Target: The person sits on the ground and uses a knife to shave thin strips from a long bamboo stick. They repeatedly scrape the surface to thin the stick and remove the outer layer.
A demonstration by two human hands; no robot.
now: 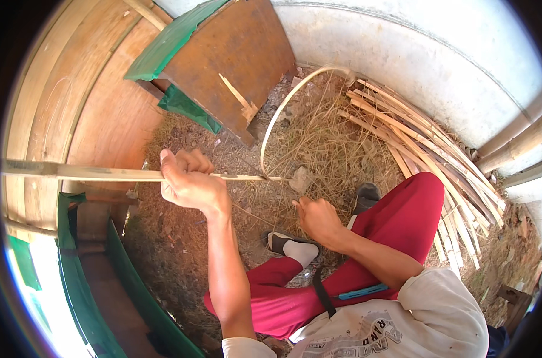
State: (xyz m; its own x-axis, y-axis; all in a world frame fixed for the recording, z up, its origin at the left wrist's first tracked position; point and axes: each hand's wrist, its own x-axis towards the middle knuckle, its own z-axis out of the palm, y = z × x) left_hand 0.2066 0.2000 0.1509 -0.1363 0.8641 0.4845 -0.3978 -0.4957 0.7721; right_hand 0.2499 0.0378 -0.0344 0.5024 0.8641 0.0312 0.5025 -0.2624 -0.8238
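A long pale bamboo strip [110, 173] runs level from the left edge to the middle of the head view. My left hand [193, 179] is closed around it, thumb on top. Near the strip's right end, a thin curved sliver [276, 119] rises and arches over toward the right. My right hand [320, 222] is below and right of that end, apart from it. Its fingers are curled in; what they hold, if anything, cannot be made out. A greyish lump [301, 179] lies by the strip's tip.
Several split bamboo strips [426, 149] lie piled at right beside a pale wall [402, 53]. Ahead stands a brown wooden box [229, 59] with green covering. Straw and shavings [319, 131] litter the ground. A green-edged wooden frame [74, 268] is at lower left, and my bent legs [396, 215] are below.
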